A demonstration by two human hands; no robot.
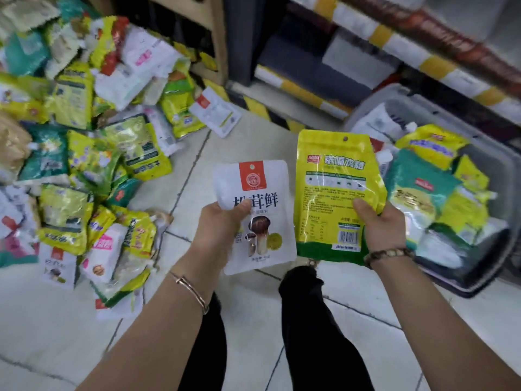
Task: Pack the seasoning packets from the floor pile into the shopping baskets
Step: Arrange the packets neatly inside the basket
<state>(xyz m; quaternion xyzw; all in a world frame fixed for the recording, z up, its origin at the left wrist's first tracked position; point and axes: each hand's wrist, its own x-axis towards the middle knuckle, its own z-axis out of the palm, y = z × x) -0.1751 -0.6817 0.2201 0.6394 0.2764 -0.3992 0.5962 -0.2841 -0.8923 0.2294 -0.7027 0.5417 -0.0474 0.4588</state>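
My left hand (218, 225) grips a white packet (262, 193) with a red square logo and a mushroom picture, thumb on its front. My right hand (383, 224) grips a yellow-green packet (332, 176) by its lower right side, back face with barcode toward me. Both packets are held upright above the tiled floor, between the pile and the basket. The floor pile (84, 153) of yellow, green and white seasoning packets spreads across the left. A grey shopping basket (504, 170) at the right holds several yellow, green and white packets.
Store shelving (394, 52) with yellow and white edge strips runs along the back and right. A single white packet (215, 111) lies apart near the shelf base. My legs in black trousers (307, 320) stand on the pale tiles below the hands.
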